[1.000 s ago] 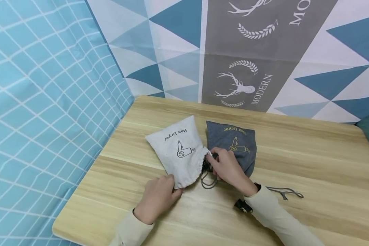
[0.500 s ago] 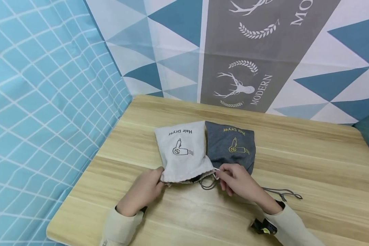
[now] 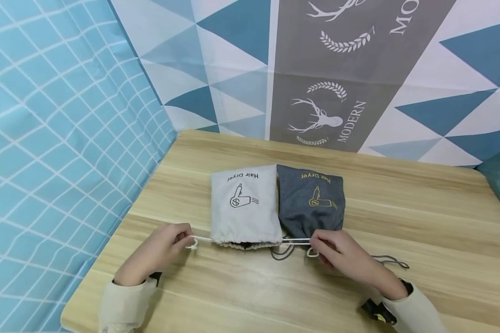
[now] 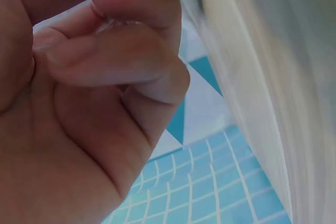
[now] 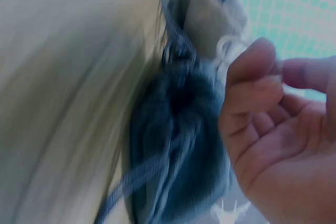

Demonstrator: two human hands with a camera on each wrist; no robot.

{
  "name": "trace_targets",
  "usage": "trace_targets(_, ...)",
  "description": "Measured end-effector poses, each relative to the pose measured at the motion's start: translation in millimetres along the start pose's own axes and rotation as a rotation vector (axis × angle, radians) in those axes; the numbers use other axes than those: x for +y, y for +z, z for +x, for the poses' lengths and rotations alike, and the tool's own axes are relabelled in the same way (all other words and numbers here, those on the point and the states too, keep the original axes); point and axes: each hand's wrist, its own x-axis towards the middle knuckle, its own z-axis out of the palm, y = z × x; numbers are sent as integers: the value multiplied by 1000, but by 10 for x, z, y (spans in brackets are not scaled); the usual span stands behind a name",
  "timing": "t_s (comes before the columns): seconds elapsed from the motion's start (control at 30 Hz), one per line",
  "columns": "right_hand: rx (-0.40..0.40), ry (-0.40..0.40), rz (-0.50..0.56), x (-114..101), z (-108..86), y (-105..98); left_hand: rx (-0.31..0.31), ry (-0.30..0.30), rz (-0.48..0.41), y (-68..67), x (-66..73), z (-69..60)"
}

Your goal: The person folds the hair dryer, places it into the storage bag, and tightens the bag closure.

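A white drawstring pouch (image 3: 250,219) printed "Hair Dryer" lies on the wooden table, its gathered mouth toward me and slightly gaping, dark inside. My left hand (image 3: 158,249) pinches the knotted end of its white cord (image 3: 203,238) left of the mouth. On the other side my right hand (image 3: 350,259) pinches the cord's looped end, and the cord runs straight out both ways. Touching the white pouch on the right lies a dark grey pouch (image 3: 310,199) with yellow print, partly behind my right hand. In the left wrist view, curled fingers (image 4: 142,61) hide the cord.
Grey cords (image 3: 282,253) of the dark pouch lie on the table (image 3: 250,296), some beyond my right wrist. A patterned backdrop (image 3: 316,74) stands behind the table, and blue checked cloth (image 3: 66,138) hangs at the left.
My left hand has gone from the white pouch's edge to its cord and moved left. My right hand has drawn the cord out rightward. The pouch has turned square to me, its mouth more gathered.
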Motion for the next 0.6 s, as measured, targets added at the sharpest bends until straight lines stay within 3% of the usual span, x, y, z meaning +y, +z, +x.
trace_targets(0.13,42,-30,-66,74,-111,-119,34,13,104,-53,-83,3)
trace_targets(0.3,87,15,-72,189,-248,-204,58,15,223,-83,-213,-17)
trace_targets(0.6,180,74,-85,323,-480,-236,76,-62,279,-146,-472,-119)
